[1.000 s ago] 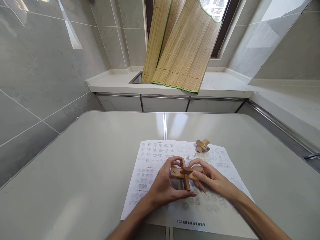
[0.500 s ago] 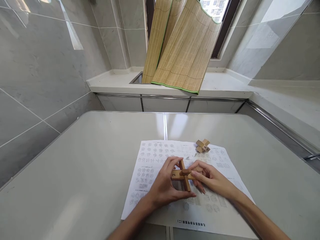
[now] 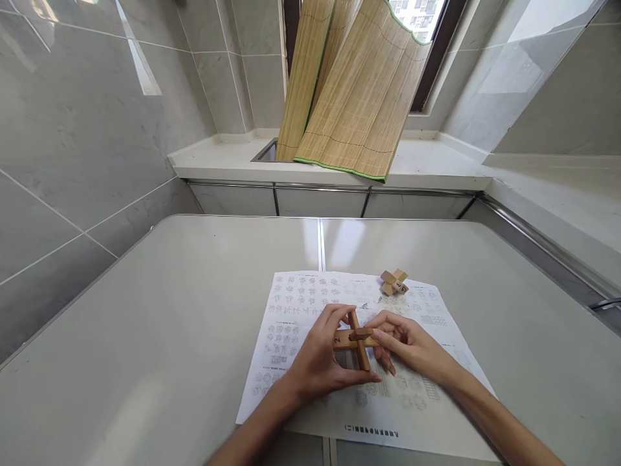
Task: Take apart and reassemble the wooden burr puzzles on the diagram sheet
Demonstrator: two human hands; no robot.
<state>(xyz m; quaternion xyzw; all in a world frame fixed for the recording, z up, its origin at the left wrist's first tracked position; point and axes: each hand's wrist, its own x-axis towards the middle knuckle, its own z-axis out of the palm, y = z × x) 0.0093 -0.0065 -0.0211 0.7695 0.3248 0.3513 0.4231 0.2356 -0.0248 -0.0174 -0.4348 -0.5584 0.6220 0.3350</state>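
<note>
A wooden cross-shaped puzzle (image 3: 358,342), with a "2" marked on its left arm, is held between both my hands just above a printed instruction sheet (image 3: 301,304). My left hand (image 3: 317,359) grips its left arm, thumb below and fingers curled over the top. My right hand (image 3: 410,346) pinches its right arm with fingertips closed on the wood. A second, smaller wooden puzzle (image 3: 394,282) lies on the sheet's far right edge, untouched.
The sheet lies on a grey table (image 3: 169,310) with a seam down its middle. Beyond the table stands a white counter (image 3: 218,162) with a sink, and bamboo mats (image 3: 354,90) lean against the window. Tiled walls rise on the left and right.
The puzzle has tilted slightly and my fingers have shifted on it; both hands stay in the same place. The small puzzle has not moved.
</note>
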